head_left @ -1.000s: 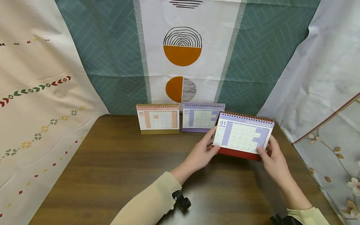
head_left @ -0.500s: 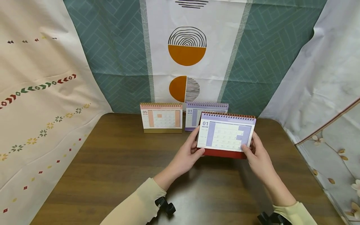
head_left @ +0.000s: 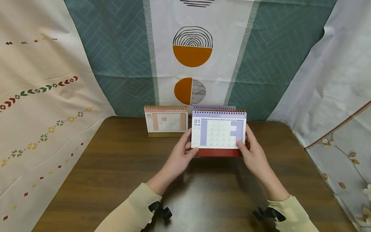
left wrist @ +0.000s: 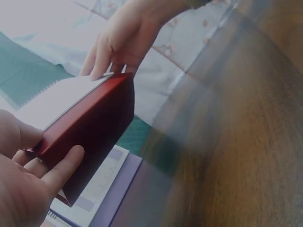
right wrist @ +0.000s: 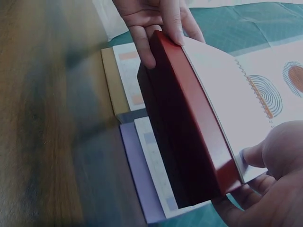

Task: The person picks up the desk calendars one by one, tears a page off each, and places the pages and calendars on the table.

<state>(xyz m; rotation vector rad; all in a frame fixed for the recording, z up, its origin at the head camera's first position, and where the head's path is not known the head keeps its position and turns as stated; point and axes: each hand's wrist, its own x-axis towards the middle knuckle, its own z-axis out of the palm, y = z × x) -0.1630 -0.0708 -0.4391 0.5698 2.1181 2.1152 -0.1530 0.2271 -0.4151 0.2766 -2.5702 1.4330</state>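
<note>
Red board formed the base [head_left: 218, 152] of the desk calendar [head_left: 218, 132] that the person held up, tilted slightly back, over the near side of a purple calendar [head_left: 214, 107]. Its page showed a large "01" at upper left; the smaller print was too fine for me to read. The left hand [head_left: 177, 158] gripped its lower left corner, thumb in front, and the right hand [head_left: 256, 158] grasped its right edge, thumb on the page's lower right corner. The purple calendar stood just beyond, mostly hidden. To its left stood a peach calendar [head_left: 171, 120] with a gold base, marked "05". Both rested toward the far edge of a brown wooden table [head_left: 116, 174]. Green cloth [head_left: 121, 58] with a white, orange-patterned panel [head_left: 162, 19] hung at the far side, cream patterned cloth [head_left: 43, 64] at left, pale flowered cloth [head_left: 345, 161] at right.
</note>
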